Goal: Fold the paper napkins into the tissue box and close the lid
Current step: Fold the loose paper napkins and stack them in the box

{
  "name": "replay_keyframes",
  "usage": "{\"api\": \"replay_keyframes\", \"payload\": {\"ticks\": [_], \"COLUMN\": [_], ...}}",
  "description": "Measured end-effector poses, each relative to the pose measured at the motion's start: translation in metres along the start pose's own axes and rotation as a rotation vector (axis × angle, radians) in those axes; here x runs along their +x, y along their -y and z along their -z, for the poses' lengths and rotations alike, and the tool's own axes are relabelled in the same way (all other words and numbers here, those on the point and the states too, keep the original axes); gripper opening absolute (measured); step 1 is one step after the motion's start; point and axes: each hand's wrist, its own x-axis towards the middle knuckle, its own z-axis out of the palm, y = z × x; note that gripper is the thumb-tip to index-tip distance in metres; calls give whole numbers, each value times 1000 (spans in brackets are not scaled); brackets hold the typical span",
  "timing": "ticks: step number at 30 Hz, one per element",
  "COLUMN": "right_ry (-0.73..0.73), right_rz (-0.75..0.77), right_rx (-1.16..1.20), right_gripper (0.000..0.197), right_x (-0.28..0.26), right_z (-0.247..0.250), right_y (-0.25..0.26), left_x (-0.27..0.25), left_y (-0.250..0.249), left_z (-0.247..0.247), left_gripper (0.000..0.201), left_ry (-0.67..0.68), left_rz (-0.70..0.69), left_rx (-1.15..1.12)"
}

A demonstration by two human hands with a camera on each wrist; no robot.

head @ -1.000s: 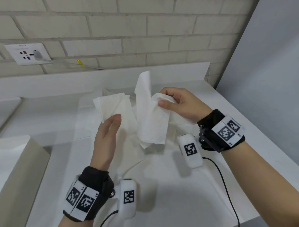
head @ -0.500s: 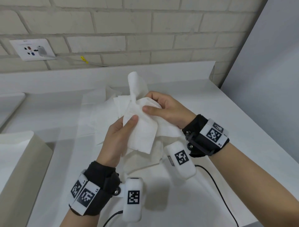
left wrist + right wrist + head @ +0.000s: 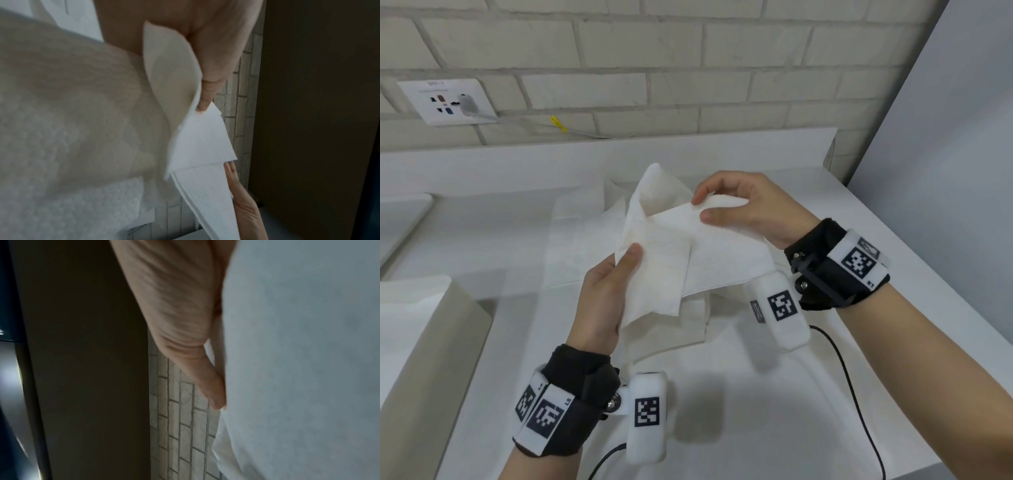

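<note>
The white paper napkins (image 3: 671, 260) are being held up above the white desk (image 3: 739, 394). They are being pinched near the lower edge by the left hand (image 3: 606, 291), and at the upper right corner by the curled fingers (image 3: 707, 216) of the right hand (image 3: 753, 209).

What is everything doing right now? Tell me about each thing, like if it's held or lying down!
Left hand: pinches the held napkins by their lower left corner.
Right hand: pinches their upper right edge.
Held napkins: lifted, partly folded.
Napkins on the table: lying flat.
Wall socket: one plug in.
</note>
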Motion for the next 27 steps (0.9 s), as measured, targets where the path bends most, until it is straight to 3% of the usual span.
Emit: {"api": "replay_keyframes", "payload": {"ticks": [5, 8, 11, 13, 17, 21, 25, 27], "right_ry": [-20, 152, 336, 383, 194, 140, 215, 248], "right_rz": [35, 42, 8, 55, 183, 98, 42, 24], "right_rx": [234, 371, 393, 375, 176, 106, 142, 186], "right_gripper": [31, 28, 51, 53, 40, 24, 42, 51], "right_x": [1, 0, -2, -2, 6, 18, 24, 24], "right_z": [3, 5, 10, 9, 4, 3, -3, -4], "right_y": [-3, 1, 5, 9, 8, 0, -4, -4], "left_x": [-2, -4, -6, -8, -10, -11, -15, -18], "left_y": [0, 0, 0, 0, -1, -1, -5, -6], "left_z": [1, 1, 2, 3, 4, 6, 3, 1], "left_gripper": [23, 27, 32, 34, 34, 39, 28, 35], "left_ry": [32, 77, 115, 140, 171, 233, 281, 274], "left_rz": [10, 9, -9, -24, -32, -52, -46, -32], "left_rx": [-12, 7, 22, 32, 84, 147, 174, 176]}}
